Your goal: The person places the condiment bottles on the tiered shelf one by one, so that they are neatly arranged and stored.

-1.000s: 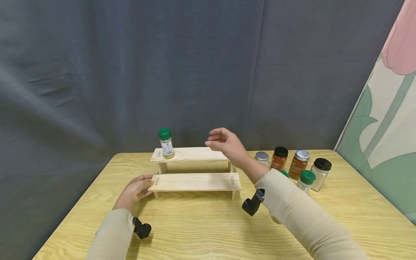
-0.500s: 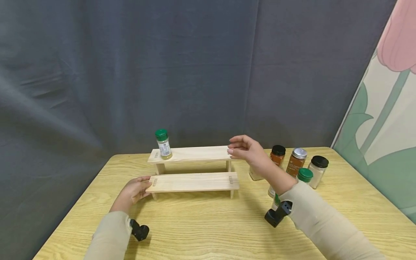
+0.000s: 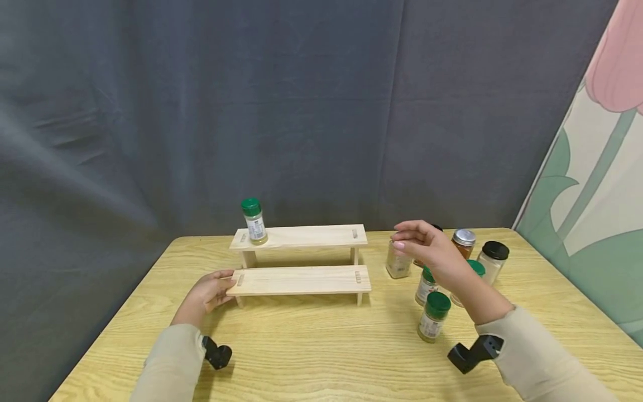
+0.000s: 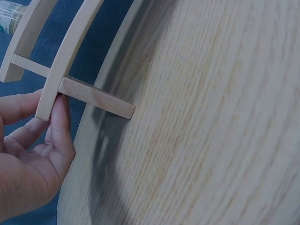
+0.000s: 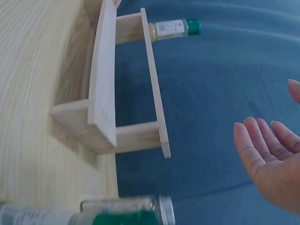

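Observation:
A two-tier wooden shelf rack point(image 3: 301, 281) stands on the table. My left hand point(image 3: 208, 293) holds the left end of its lower board; in the left wrist view the board's end sits between my fingers point(image 4: 60, 129). A green-capped spice jar point(image 3: 255, 223) stands upright on the left of the upper board. My right hand point(image 3: 434, 254) hovers above the jars on the right, fingers loosely bent and holding nothing. Nearest to it in the head view is a square jar of pale contents point(image 3: 398, 265), its top partly hidden by my fingers; the right wrist view shows them apart.
Right of the rack stand several jars: green-capped ones point(image 3: 433, 318), a silver-lidded one point(image 3: 463, 239) and a black-lidded one point(image 3: 494, 254). My right hand and forearm cover some of them. A dark curtain point(image 3: 301, 111) hangs behind the table.
My right hand has moved right, from over the upper board's right end to over the jars, uncovering a green-capped jar in front. My left hand stays on the rack.

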Demonstrator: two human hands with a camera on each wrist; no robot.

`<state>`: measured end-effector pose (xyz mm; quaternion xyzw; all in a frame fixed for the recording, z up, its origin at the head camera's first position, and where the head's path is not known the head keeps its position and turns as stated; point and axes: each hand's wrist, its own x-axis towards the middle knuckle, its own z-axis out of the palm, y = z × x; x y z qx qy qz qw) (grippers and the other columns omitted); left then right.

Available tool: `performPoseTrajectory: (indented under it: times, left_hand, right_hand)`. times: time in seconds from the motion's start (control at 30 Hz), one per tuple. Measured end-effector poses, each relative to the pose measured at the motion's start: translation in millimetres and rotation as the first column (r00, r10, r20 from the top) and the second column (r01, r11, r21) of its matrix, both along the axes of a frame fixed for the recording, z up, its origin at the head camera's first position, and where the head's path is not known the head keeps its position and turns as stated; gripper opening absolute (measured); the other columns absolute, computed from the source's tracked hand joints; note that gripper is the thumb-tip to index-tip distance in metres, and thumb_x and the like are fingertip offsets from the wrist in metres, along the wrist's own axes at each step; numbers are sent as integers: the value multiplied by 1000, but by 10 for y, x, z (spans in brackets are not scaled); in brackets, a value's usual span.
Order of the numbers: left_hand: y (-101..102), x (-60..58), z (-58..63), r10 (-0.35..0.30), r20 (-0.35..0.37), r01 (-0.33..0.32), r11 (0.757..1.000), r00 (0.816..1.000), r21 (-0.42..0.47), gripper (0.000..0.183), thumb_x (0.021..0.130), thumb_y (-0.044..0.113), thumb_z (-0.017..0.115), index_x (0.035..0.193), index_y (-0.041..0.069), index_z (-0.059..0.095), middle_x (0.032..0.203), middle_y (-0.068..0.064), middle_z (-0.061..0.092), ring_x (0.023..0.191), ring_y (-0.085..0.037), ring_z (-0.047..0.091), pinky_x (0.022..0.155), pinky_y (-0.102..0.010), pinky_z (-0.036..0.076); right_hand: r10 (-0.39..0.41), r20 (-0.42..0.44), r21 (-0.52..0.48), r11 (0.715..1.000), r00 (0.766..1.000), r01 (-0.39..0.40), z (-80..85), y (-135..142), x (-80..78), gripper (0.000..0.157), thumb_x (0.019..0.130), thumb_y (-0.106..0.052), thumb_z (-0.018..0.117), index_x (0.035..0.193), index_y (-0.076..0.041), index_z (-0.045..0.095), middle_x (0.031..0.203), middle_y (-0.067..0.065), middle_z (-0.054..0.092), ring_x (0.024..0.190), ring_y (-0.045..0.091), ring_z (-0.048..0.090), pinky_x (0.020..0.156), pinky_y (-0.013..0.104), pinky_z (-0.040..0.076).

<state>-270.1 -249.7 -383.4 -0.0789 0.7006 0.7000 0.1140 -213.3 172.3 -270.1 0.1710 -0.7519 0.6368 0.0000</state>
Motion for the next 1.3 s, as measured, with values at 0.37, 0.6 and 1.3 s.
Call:
performPoseTrajectory:
  times: [0.37, 0.6, 1.3]
  left_hand:
    - [4, -14, -3, 0, -11, 0, 1000, 1000, 0, 51, 85, 0, 50, 128, -9, 25, 82, -5, 52, 67, -11, 56, 61, -24, 46]
    - [-27, -36, -23, -19, -21, 19, 1000, 1000, -20, 52, 85, 1, 51, 128, -10, 25, 87, -6, 52, 70, -11, 56, 62, -25, 46]
    - [-33, -10, -33, -31, -27, 33, 997, 999, 74, 54, 84, 0, 51, 128, -12, 21, 81, -4, 53, 68, -10, 56, 61, -24, 46]
  right_hand:
    - [-11, -80, 23, 1000, 997, 13, -202, 374, 198, 23, 85, -6, 53, 107, -4, 48, 97, 0, 55, 87, 9, 55, 74, 22, 45]
    - [-81, -83, 151, 984, 993, 93, -358, 598, 307, 28, 86, -8, 53, 110, 5, 46, 99, -4, 55, 88, 7, 53, 73, 19, 43]
    - [-10, 80, 173, 985, 997, -4, -720, 810, 385, 41, 84, -6, 54, 115, 15, 36, 103, -1, 50, 90, 4, 51, 73, 23, 44]
